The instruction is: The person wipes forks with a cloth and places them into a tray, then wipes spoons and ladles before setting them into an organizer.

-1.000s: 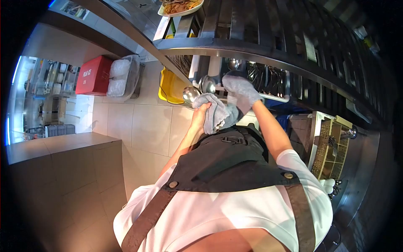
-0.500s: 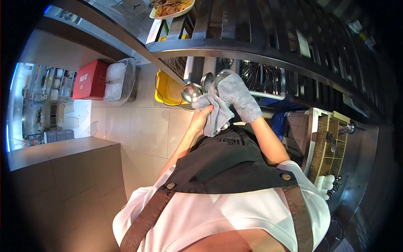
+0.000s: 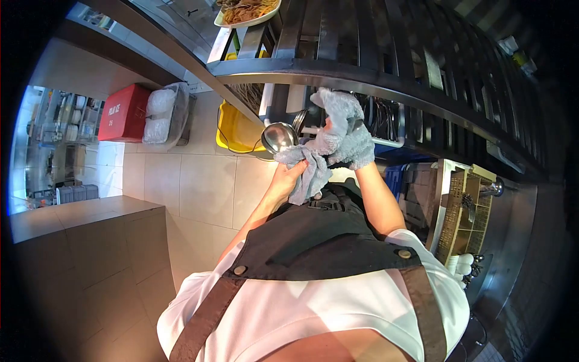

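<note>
My left hand (image 3: 287,179) is closed around a bunched grey cloth (image 3: 309,187) in front of the apron. Out of the top of that bundle stick shiny spoons: a large round-bowled serving spoon (image 3: 279,137) on the left, and several spoon bowls (image 3: 299,120) stacked beside it. Fluffy grey cloth (image 3: 350,142) covers my right hand (image 3: 328,123), whose fingers are mostly hidden in its folds. The cloth meets the left-hand bundle just right of the spoons. Behind my right hand, a tray of cutlery (image 3: 386,123) sits under the rack.
A dark metal slatted shelf (image 3: 338,75) crosses above my hands, with a plate of food (image 3: 248,21) on it. Below left is a yellow tub (image 3: 241,130). A red box (image 3: 125,113) stands farther left, and a wicker cutlery holder (image 3: 464,211) at right.
My right hand has turned, and its cloth, smooth like a mitt before, is now crumpled and folded. The spoons have tilted slightly, with the large bowl a little lower.
</note>
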The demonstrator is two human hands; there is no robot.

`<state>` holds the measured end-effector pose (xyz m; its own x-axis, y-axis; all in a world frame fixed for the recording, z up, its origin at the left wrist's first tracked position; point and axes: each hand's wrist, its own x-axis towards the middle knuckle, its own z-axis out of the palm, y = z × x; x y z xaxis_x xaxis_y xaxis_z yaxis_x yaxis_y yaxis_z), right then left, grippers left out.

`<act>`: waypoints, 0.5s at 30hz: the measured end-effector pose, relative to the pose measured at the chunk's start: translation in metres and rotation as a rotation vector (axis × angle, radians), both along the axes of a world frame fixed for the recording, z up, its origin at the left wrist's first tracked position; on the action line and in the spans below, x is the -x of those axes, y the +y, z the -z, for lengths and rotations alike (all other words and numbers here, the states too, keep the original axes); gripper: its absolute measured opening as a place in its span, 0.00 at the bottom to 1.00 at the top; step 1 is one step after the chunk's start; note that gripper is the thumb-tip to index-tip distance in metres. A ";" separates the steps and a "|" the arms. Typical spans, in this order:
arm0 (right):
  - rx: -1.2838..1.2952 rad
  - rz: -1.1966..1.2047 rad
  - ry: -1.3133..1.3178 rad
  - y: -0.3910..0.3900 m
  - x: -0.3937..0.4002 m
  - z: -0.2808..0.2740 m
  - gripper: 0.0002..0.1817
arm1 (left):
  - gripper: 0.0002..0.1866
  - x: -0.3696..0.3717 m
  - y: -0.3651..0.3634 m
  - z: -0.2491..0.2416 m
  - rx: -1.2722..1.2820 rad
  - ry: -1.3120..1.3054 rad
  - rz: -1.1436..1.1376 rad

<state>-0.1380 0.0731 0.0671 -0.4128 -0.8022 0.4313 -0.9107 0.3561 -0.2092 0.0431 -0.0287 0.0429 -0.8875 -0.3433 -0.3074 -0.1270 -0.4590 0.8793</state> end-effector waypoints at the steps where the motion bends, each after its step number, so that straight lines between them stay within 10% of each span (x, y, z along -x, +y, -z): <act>1: 0.015 0.003 0.010 0.000 0.000 0.000 0.12 | 0.14 0.001 0.002 0.001 -0.043 -0.032 -0.046; 9: 0.086 0.040 0.110 -0.005 -0.010 -0.003 0.12 | 0.14 0.001 -0.004 0.026 0.021 -0.155 -0.153; 12: -0.313 0.203 0.051 -0.017 -0.001 0.000 0.10 | 0.13 0.002 -0.002 0.026 -0.027 -0.183 -0.170; 15: 0.203 0.086 -0.098 -0.012 0.006 -0.007 0.09 | 0.12 0.005 0.002 0.021 0.123 -0.175 -0.231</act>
